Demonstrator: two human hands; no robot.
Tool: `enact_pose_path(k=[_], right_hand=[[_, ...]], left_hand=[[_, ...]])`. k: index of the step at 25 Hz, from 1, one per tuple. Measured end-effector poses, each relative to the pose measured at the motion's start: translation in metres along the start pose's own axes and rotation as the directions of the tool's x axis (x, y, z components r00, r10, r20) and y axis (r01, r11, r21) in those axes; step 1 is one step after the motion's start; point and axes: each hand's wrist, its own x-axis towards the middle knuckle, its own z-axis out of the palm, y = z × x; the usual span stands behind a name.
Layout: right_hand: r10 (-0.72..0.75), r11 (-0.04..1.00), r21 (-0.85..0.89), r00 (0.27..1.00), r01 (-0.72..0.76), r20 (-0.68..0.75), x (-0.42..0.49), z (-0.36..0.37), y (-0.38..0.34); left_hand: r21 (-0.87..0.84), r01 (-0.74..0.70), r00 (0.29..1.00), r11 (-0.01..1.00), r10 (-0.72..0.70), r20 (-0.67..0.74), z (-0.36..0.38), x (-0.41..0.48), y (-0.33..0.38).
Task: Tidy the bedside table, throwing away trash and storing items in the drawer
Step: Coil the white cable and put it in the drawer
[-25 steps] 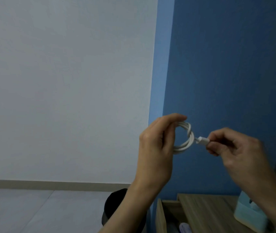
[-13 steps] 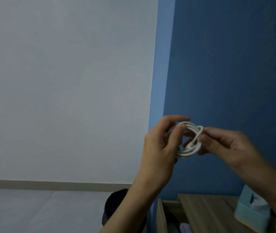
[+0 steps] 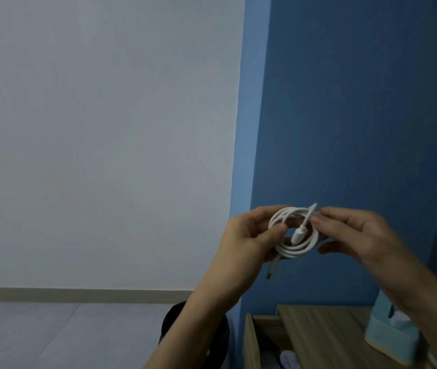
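The plug end, pulled clear a second earlier, had been tucked through the cable point(image 3: 293, 235) coil. The left hand point(image 3: 249, 235) pinched the coil; the right hand point(image 3: 356, 233) pinched its top, above the open drawer point(image 3: 252, 342). Coil secured, ready for storing.

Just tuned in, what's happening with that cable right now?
A person holds a coiled white cable up in front of the blue wall. The left hand grips the coil while the right hand pinches its top. Below, the bedside table has its drawer open; the cable is not yet stored.
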Motion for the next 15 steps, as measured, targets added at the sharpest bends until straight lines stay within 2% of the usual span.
enact_pose_path(k=[5, 8, 12, 13, 15], right_hand=[[-0.022, 0.997, -0.073, 0.995, 0.015, -0.099, 0.0, 0.002, 0.001], [-0.06, 0.981, -0.189, 0.996, 0.047, -0.066, 0.0, 0.001, 0.0], [-0.1, 0.934, -0.353, 0.989, 0.054, -0.113, 0.001, 0.002, 0.002], [-0.095, 0.926, -0.374, 0.989, 0.046, -0.112, 0.003, 0.001, 0.005], [-0.048, 0.934, -0.357, 0.997, 0.024, -0.059, 0.005, -0.001, 0.008]], left_hand=[[0.193, -0.105, 0.992, 0.976, 0.118, -0.052, 0.005, -0.002, 0.004], [0.285, -0.139, 0.982, 0.948, 0.17, -0.086, 0.004, -0.001, 0.004], [0.598, -0.196, 0.941, 0.777, 0.32, -0.107, 0.009, -0.006, 0.003], [0.593, -0.203, 0.94, 0.78, 0.325, -0.106, 0.012, -0.007, 0.004], [0.463, -0.207, 0.949, 0.862, 0.292, -0.119, 0.015, -0.008, 0.004]])
